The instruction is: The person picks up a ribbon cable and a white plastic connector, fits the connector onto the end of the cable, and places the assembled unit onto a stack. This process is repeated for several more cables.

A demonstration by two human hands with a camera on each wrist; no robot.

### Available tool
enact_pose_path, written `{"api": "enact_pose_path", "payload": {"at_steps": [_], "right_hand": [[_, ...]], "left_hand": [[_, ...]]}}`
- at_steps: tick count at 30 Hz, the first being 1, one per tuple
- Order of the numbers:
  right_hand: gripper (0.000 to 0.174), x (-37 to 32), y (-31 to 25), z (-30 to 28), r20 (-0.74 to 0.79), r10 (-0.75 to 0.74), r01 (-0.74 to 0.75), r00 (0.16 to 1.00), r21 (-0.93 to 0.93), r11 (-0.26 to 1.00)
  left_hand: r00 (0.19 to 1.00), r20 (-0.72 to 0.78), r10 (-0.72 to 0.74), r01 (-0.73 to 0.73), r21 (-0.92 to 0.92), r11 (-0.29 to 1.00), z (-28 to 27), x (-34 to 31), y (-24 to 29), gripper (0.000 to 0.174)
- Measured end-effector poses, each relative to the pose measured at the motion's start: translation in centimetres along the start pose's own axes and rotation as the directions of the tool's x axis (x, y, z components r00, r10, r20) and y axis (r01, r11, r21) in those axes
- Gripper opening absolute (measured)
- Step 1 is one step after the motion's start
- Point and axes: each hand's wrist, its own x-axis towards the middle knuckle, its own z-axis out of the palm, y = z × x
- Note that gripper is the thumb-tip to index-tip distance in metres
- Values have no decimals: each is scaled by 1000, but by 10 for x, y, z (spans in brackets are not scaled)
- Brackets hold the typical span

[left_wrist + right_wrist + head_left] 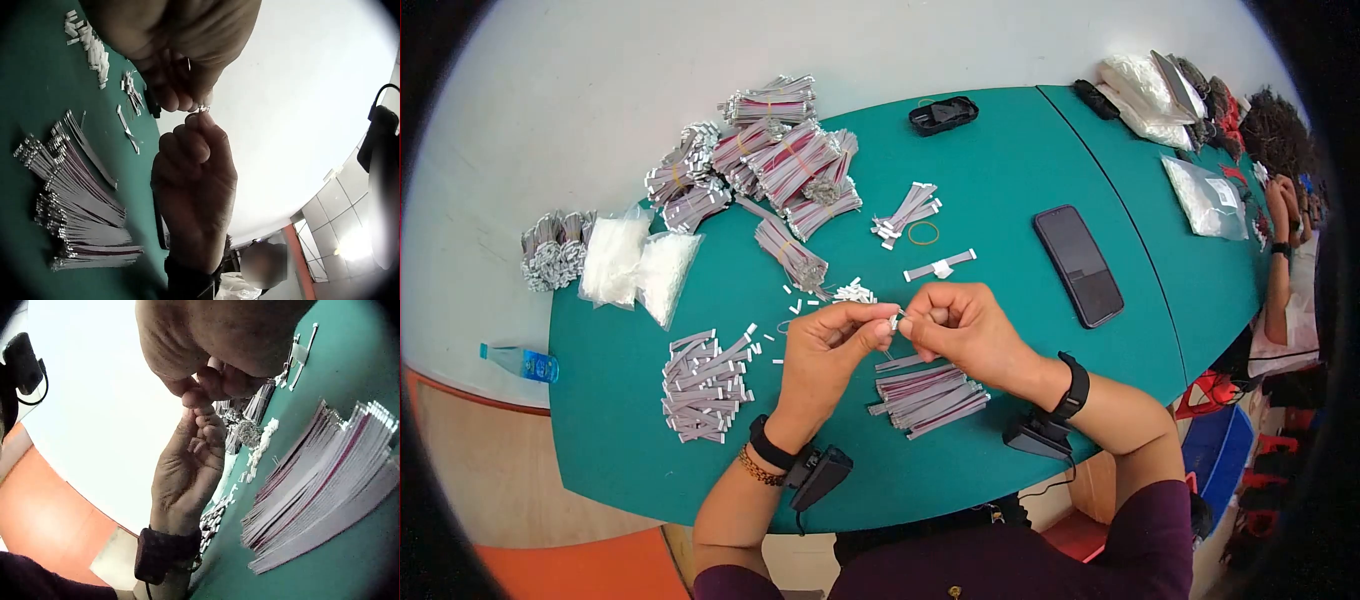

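**Small White Piece (895,323) Pinched Above Green Table (1000,150)**

Fingers of the left hand (815,360) and right hand (970,335) pinch the piece between them, hands close together. Gray ribbon cables (930,400) lie below; beyond sit loose white connectors (855,293), and farther back, banded cable bundles (795,170).

This looks like a small cable-assembly workshop: banded bundles of flat grey ribbon cables (790,165) crowd the curved green table (1000,150) at eleven o'clock, bulging clear plastic bags (615,265) at nine, another bare-armed person (1277,290) near three.
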Motion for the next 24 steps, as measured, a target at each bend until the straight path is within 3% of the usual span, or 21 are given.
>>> {"api": "enact_pose_path", "payload": {"at_steps": [16,19,24], "right_hand": [[15,-2,-6,3,-34,-27,26,999,-14,1000],[16,-3,-6,3,-49,-92,83,995,-158,984],[15,-4,-12,3,-30,-33,29,999,-106,994]], "left_hand": [[999,36,-12,16,-94,995,1,0,-2,20],[999,43,-21,24,-80,996,0,0,-2,20],[997,68,-24,29,-88,996,-2,0,-2,21]]}}
